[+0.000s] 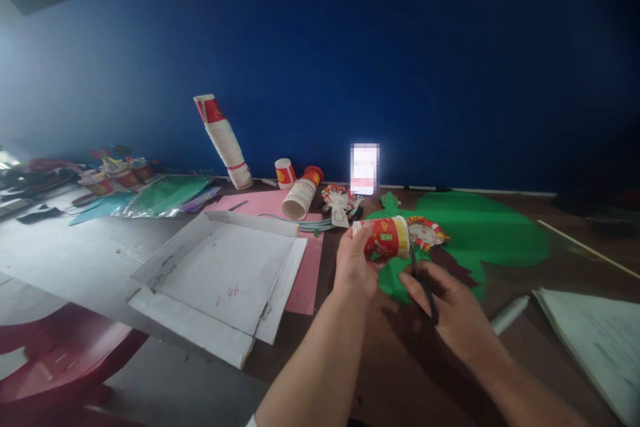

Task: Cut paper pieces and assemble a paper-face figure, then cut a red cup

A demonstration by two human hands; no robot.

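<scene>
My left hand (356,259) is wrapped round a red paper cup (385,237) with yellow marks, held on its side above the table. A pair of scissors (425,290) with dark handles is gripped in my right hand (445,297), and its blades meet the cup's rim at the right end. Green paper (477,227) lies beneath and beyond the cup. On it rests a cut-up cup piece (426,232) with a red and white fringe. Another cut cup piece (340,203) sits just behind my left hand.
A tall leaning stack of paper cups (225,143) stands against the blue wall, near a tipped stack (300,197) and a single cup (285,175). A white cardboard tray (225,273) lies left on pink paper (306,287). A bright phone (365,170) stands behind. Right are a marker (510,315) and notebook (595,340).
</scene>
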